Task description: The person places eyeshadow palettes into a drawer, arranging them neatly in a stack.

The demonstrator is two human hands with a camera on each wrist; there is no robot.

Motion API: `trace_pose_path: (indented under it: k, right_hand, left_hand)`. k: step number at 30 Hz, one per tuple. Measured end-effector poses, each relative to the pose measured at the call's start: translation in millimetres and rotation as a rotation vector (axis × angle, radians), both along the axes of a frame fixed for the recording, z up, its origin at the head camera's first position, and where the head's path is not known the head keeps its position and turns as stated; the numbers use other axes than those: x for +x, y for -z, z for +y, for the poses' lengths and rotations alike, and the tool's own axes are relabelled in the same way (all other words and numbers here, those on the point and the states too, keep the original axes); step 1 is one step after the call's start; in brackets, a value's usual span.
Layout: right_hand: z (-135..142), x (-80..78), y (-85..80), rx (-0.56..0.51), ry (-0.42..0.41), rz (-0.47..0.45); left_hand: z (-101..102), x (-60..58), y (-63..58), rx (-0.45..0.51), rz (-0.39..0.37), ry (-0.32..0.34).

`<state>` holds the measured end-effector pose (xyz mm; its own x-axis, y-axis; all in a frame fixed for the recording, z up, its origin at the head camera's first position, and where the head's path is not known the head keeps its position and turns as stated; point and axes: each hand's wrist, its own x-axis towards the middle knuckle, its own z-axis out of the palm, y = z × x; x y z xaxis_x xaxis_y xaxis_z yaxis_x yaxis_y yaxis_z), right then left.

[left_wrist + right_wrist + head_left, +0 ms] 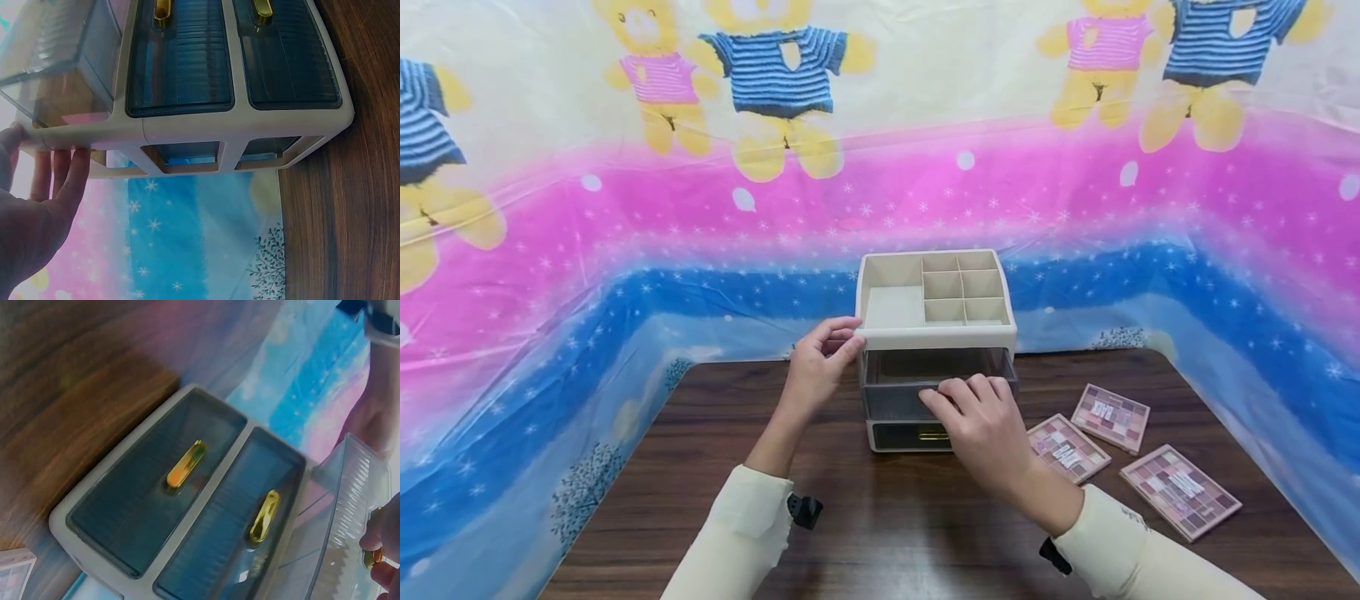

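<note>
A cream desktop organizer [936, 337] stands on the table, with an open-topped tray of compartments above smoky see-through drawers. The top drawer [895, 402] is pulled partway out toward me. My left hand [820, 358] grips the frame's upper left front corner, thumb in front and fingers along the side. At the drawer's front is my right hand [981, 425]; in the right wrist view its thumb and finger pinch the gold handle [373, 556]. Two lower drawers, each with a gold handle [265, 517], are closed. Seen from the left wrist, the pulled-out drawer [59, 50] shows clear walls.
Three makeup palettes with printed lids lie right of the organizer: one palette [1070, 450] near my right wrist, another palette [1111, 415] behind it, a third palette [1182, 492] nearer the front. A cloth with printed bears [782, 83] hangs behind the dark wooden table [700, 500].
</note>
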<state>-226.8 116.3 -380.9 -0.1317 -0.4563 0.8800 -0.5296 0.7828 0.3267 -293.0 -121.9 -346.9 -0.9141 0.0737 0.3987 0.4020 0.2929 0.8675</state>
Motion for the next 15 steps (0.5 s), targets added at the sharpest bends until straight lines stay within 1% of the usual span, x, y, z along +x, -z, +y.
trace_pose_path:
  k: [4, 10, 15]
  right_hand:
    - [-1.8, 15.3, -3.7, -0.016, -0.034, 0.037]
    - [-5.3, 37.3, -10.4, -0.012, -0.057, 0.078]
    - [-4.3, 48.5, -10.4, -0.014, -0.073, 0.108]
  left_hand:
    - [0.8, 1.2, -0.7, -0.011, -0.003, -0.007]
    - [0.6, 1.2, -1.9, -0.009, 0.015, -0.015]
    - [1.7, 0.7, -1.2, -0.017, 0.027, -0.016]
